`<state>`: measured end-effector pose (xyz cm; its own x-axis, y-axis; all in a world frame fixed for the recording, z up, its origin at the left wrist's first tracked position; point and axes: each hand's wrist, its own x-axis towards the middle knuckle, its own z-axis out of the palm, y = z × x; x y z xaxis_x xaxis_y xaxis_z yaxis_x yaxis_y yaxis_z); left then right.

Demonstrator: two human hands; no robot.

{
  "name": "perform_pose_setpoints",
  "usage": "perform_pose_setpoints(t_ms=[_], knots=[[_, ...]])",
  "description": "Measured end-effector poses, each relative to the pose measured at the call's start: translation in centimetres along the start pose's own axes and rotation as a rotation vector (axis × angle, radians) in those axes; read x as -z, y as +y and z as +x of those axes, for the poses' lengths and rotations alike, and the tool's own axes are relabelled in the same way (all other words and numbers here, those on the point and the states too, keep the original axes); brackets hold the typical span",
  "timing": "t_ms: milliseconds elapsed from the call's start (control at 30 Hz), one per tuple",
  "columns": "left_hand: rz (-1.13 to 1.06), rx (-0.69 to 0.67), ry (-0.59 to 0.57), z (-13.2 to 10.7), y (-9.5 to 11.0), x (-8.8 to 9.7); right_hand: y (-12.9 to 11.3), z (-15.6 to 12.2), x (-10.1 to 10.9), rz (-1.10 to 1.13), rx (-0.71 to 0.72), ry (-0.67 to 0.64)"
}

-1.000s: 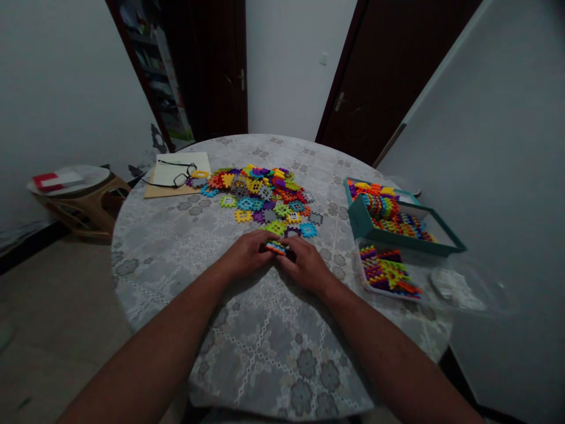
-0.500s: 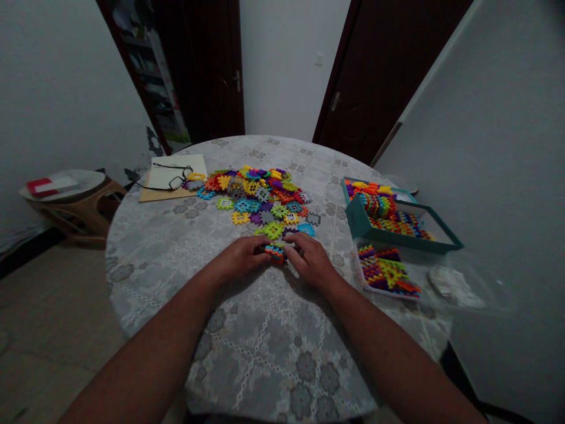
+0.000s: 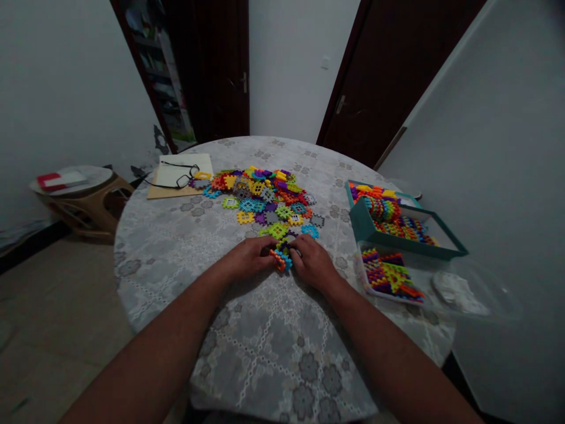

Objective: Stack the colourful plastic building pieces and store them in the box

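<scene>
Between my hands is a small stack of interlocking plastic tiles (image 3: 281,260), with orange, blue and dark toothed edges showing. My left hand (image 3: 252,257) is closed on its left side, thumb and fingers pinching it. From the right, my right hand (image 3: 311,259) grips the same stack, its fingertips partly hidden behind it. Just beyond the hands lies a lime green tile (image 3: 278,230), at the near edge of a heap of many-coloured tiles (image 3: 265,191). A blue tile (image 3: 310,231) lies a little past my right hand.
At the right stand a teal box (image 3: 410,243) and a clear plastic tub (image 3: 373,290), both holding tiles. A crumpled clear bag (image 3: 459,292) lies beside the tub. Black eyeglasses (image 3: 183,180) rest on paper and a board at the far left. A stool (image 3: 88,203) stands left of the table.
The tile stack has been tilted and brought slightly nearer to me, so more of its blue and orange edges show. Both hands still hold it. The view has shifted a little.
</scene>
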<state>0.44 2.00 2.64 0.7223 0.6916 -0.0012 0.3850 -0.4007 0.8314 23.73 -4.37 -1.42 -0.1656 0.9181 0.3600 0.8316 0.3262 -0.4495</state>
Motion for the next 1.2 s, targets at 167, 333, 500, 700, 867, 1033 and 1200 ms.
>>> perform_pose_setpoints(t_ms=[167, 333, 500, 700, 867, 1033, 1200], knots=[[-0.009, -0.013, -0.007, -0.1, -0.3, -0.2, 0.0, 0.2, 0.4, 0.059, -0.001, 0.025], [0.015, -0.033, 0.019, 0.0, -0.8, -0.3, -0.2, 0.3, 0.5, 0.229, -0.092, 0.045], [0.027, -0.013, 0.07, 0.1, -0.6, -0.2, -0.8, 0.0, 0.8, 0.415, -0.165, -0.033], [-0.072, -0.009, 0.057, 0.0, -0.7, -0.3, -0.7, -0.1, 0.8, 0.628, -0.209, -0.094], [-0.051, -0.023, 0.031, 0.1, -1.2, -0.3, -0.6, 0.0, 0.8, 0.667, -0.234, -0.129], [-0.036, -0.029, 0.052, 0.2, -1.3, -0.3, -1.1, 0.2, 0.4, 0.677, -0.283, -0.089], [0.009, -0.038, 0.087, 0.2, -1.5, -0.3, -1.2, 0.0, 0.0, 0.593, -0.203, -0.057]])
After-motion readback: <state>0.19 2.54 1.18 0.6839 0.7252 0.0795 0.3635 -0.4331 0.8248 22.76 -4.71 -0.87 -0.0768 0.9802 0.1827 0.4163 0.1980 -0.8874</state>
